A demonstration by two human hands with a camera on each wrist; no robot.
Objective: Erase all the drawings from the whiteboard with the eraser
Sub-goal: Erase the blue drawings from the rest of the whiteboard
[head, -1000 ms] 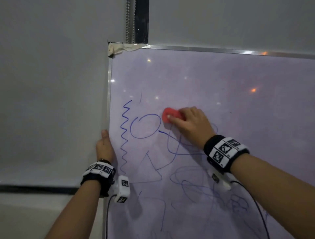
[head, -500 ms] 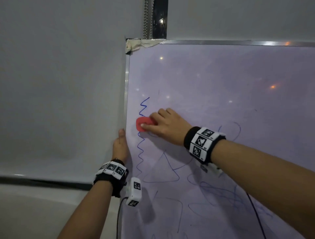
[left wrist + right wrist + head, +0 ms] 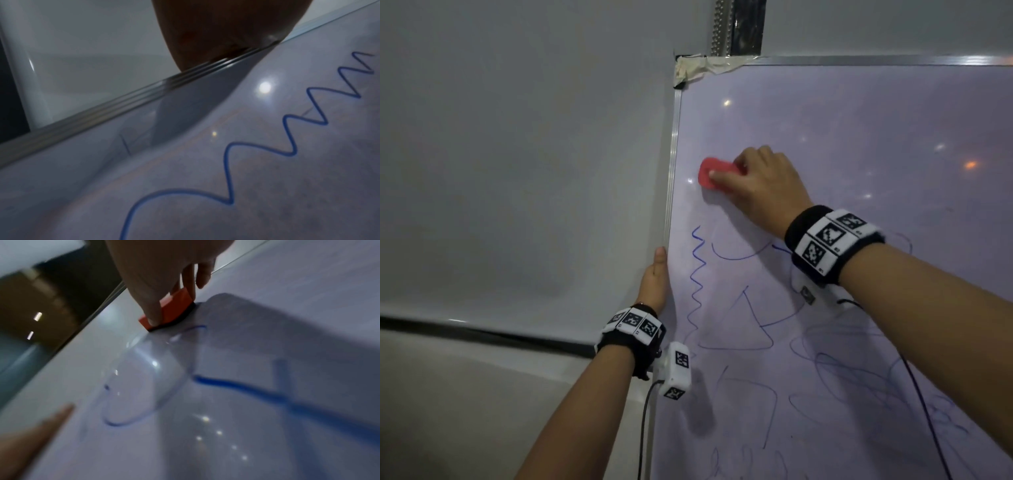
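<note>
The whiteboard (image 3: 859,130) stands upright with blue marker drawings on it: a zigzag line (image 3: 697,281) near its left edge, half of an oval (image 3: 736,255), a triangle (image 3: 739,325) and scribbles lower down. My right hand (image 3: 753,181) grips the red eraser (image 3: 714,173) and presses it flat on the board above the zigzag. In the right wrist view the eraser (image 3: 172,311) shows a black felt base against the board. My left hand (image 3: 655,284) holds the board's left metal frame (image 3: 671,192), thumb on the front; its fingers are hidden behind the edge.
A pale wall (image 3: 517,171) fills the left side. Tape (image 3: 698,72) covers the board's top left corner. A dark strip (image 3: 739,27) runs up the wall above it. Camera cables hang from both wrists over the lower board.
The eraser has swept left across the oval and zigzag, then up. The top of the zigzag and the upper part of the oval are gone. My left hand kept its hold on the frame.
</note>
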